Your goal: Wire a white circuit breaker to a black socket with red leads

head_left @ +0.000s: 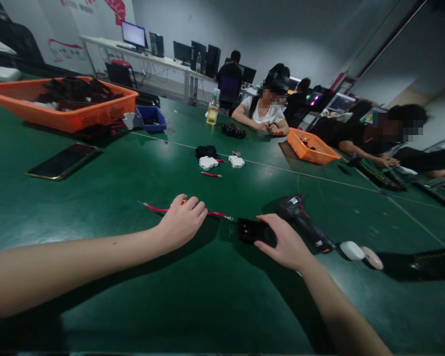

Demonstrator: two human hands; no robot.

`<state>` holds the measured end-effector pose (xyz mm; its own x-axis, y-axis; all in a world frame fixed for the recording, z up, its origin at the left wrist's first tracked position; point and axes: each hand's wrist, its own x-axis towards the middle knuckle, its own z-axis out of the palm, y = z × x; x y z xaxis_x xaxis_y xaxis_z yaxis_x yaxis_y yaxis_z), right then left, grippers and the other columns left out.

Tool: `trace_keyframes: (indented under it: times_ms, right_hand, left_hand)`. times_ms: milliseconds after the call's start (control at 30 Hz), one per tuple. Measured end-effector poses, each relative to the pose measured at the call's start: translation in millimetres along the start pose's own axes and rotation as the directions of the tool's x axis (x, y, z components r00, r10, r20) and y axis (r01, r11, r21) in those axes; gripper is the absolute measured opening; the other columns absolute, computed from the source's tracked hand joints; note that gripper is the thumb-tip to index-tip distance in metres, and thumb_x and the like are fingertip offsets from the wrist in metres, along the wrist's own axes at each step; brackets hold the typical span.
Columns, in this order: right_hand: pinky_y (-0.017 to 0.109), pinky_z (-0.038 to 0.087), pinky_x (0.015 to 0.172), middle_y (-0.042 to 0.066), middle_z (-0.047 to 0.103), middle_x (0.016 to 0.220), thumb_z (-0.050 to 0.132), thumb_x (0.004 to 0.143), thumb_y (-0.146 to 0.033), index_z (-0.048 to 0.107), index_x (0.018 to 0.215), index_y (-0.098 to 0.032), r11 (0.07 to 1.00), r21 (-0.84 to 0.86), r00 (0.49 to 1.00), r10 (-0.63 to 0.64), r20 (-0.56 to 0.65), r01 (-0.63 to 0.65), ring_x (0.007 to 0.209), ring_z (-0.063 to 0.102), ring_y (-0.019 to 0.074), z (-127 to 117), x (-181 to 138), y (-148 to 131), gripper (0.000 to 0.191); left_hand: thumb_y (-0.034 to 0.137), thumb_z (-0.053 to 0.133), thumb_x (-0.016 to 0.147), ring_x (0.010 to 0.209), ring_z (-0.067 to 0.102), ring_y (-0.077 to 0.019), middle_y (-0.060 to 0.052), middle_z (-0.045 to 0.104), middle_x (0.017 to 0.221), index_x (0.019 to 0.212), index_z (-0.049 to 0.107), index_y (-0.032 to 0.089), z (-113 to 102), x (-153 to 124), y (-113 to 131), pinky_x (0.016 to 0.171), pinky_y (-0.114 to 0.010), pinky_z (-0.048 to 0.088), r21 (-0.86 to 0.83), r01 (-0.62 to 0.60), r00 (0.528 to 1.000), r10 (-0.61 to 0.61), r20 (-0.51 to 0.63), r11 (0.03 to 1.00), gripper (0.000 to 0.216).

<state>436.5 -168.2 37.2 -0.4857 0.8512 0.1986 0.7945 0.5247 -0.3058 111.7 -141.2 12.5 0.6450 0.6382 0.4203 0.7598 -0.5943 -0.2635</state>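
Observation:
My left hand (181,222) rests on the green table (141,277) with its fingers curled over a red wire (217,214) that has metal terminals at both ends; a bit of orange shows under the fingers. My right hand (284,242) grips a small black socket-like part (249,230) from the right side, pressing it on the table. Just beyond the right hand lies a black electric screwdriver (304,222).
A phone (61,161) lies at left, with a large orange basket (65,101) of black parts and a blue bin (151,118) behind. Small white and black parts (208,157) sit mid-table. Other people sit across by a bottle (212,110) and a smaller orange basket (311,146).

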Motion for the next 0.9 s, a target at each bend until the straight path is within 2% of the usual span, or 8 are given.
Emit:
trace_keyframes:
  times_ms: [100, 300, 900]
  right_hand:
    - [0.052, 0.046, 0.101, 0.014, 0.061, 0.127, 0.065, 0.086, -0.044, 0.05, 0.132, -0.023, 0.999, -0.03, 1.0, -0.022, 0.012, 0.022, 0.118, 0.057, 0.0339, 10, 3, -8, 0.053]
    - [0.051, 0.051, 0.092, 0.013, 0.064, 0.116, 0.062, 0.088, -0.041, 0.052, 0.129, -0.023, 1.0, -0.023, 0.999, 0.001, -0.039, -0.002, 0.107, 0.061, 0.0331, 23, 9, -18, 0.045]
    - [0.043, 0.052, 0.087, 0.012, 0.065, 0.111, 0.062, 0.089, -0.039, 0.052, 0.125, -0.017, 0.999, -0.048, 0.997, -0.018, -0.07, 0.015, 0.101, 0.062, 0.028, 29, 14, -27, 0.043]
  left_hand:
    - [0.015, 0.048, 0.093, 0.091, 0.055, -0.0252, -0.01, 0.064, 0.093, 0.094, 0.066, 0.015, 1, 0, 0, 0.086, -0.046, 0.04, 0.023, -0.001, 1.0, 0.0, 0.011, 1.0, 0.019]
    - [0.015, 0.049, 0.092, 0.09, 0.055, -0.025, -0.01, 0.064, 0.092, 0.091, 0.067, 0.014, -1, 1, 0, 0.086, -0.046, 0.04, 0.015, 0.001, 1.0, -0.001, 0.012, 1.0, 0.018]
    - [0.016, 0.051, 0.091, 0.088, 0.056, -0.0247, -0.009, 0.064, 0.09, 0.09, 0.066, 0.014, -1, 0, 0, 0.085, -0.046, 0.041, 0.048, -0.014, 1.0, 0.014, -0.013, 0.999, 0.015]
